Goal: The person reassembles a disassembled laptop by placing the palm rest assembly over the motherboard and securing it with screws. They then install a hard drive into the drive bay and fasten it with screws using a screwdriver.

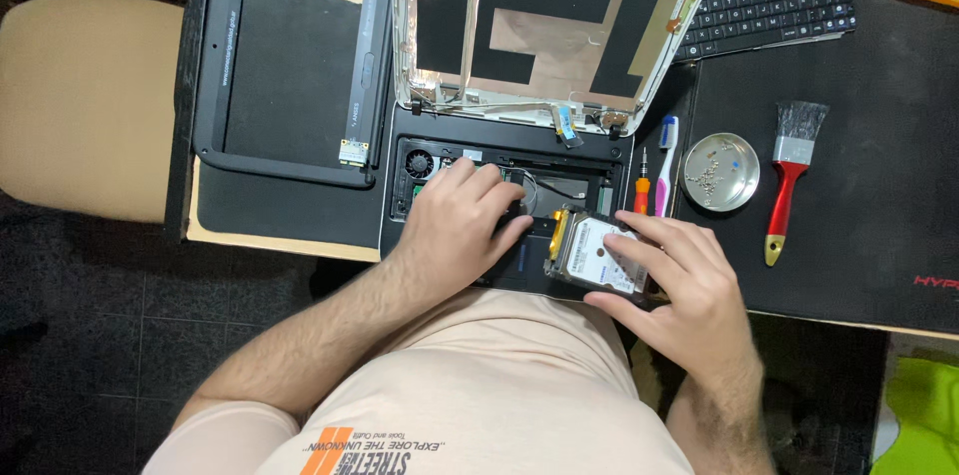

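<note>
Right hand (684,280): fingers spread and curled over a silver hard drive (596,253), gripping it by top and edge.
Left hand (462,225): fingers bent, pressed down inside the opened black laptop base (504,210), holding nothing visible.
Hard drive: tilted at the base's right front corner.
Beside base: orange screwdriver (641,193), pink and blue toothbrush (665,163), round metal dish of screws (719,171), red-handled brush (789,177).
Behind: bare screen lid (554,20), black bezel frame (292,60), keyboard (769,3).
</note>
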